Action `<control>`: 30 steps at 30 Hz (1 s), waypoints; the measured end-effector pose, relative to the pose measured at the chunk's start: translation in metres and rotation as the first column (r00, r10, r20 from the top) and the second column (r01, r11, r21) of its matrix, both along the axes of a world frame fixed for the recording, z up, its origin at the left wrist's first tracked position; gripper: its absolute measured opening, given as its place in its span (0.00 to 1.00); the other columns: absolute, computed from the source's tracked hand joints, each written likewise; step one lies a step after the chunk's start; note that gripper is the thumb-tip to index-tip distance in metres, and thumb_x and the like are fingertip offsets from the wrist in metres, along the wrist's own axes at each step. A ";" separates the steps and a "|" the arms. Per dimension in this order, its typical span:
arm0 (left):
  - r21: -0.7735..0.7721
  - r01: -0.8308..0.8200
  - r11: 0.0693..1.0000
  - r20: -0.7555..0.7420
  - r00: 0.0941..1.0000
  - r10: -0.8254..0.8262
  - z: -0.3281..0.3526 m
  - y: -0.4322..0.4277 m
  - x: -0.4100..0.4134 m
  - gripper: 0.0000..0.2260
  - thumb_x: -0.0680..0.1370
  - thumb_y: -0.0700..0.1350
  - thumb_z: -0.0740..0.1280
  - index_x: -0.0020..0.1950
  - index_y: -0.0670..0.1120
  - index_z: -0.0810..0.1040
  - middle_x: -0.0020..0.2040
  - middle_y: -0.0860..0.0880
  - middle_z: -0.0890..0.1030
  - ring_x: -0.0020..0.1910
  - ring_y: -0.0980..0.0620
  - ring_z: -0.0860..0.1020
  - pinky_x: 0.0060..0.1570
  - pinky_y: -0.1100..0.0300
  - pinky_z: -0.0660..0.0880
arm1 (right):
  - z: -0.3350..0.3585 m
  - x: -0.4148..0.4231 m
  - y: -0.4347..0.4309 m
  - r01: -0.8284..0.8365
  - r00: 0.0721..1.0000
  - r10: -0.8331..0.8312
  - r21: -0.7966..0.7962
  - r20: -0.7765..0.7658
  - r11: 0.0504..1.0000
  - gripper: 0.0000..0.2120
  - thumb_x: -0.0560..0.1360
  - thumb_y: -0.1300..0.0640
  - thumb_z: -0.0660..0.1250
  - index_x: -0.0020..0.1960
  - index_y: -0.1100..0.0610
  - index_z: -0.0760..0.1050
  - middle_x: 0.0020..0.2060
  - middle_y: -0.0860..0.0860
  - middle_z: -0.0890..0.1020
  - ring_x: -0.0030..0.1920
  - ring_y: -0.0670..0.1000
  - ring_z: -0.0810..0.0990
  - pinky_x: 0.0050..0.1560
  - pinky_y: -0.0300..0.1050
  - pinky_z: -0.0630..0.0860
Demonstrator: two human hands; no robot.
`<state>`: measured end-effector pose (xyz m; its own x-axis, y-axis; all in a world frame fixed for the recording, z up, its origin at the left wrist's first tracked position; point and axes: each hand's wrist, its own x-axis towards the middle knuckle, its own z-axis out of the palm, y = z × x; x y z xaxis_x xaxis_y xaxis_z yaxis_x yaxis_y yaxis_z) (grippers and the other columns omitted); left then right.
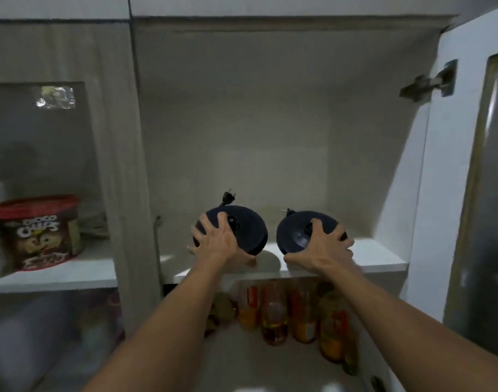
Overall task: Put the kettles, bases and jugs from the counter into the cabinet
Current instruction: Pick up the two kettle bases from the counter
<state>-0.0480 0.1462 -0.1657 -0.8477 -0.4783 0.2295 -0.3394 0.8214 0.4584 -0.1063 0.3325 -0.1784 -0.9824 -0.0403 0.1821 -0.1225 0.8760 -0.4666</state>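
Note:
Two round black kettle bases are held up at the front of the open cabinet's white upper shelf (383,254). My left hand (216,240) grips the left base (250,236), which is tilted toward me, with its plug (228,197) sticking up behind. My right hand (322,247) grips the right base (294,236), also tilted, with a plug tip at its top left. Both bases hover at the shelf's front edge; whether they touch it is unclear. No kettles or jugs are in view.
The cabinet door (468,165) stands open at the right, with a hinge (428,83). Several oil and sauce bottles (273,315) stand on the lower shelf. The left compartment holds a red-lidded chocolate-chips tub (38,233). The upper shelf's back is bare.

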 end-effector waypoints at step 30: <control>-0.046 -0.249 0.967 -0.108 0.964 0.243 -0.062 -0.021 -0.037 0.37 0.72 0.65 0.65 0.77 0.59 0.54 0.78 0.46 0.52 0.76 0.41 0.54 0.70 0.33 0.54 | -0.041 -0.077 -0.061 -0.246 0.962 0.257 0.118 -0.088 0.962 0.38 0.73 0.32 0.61 0.75 0.53 0.60 0.75 0.63 0.59 0.74 0.69 0.56 0.73 0.67 0.56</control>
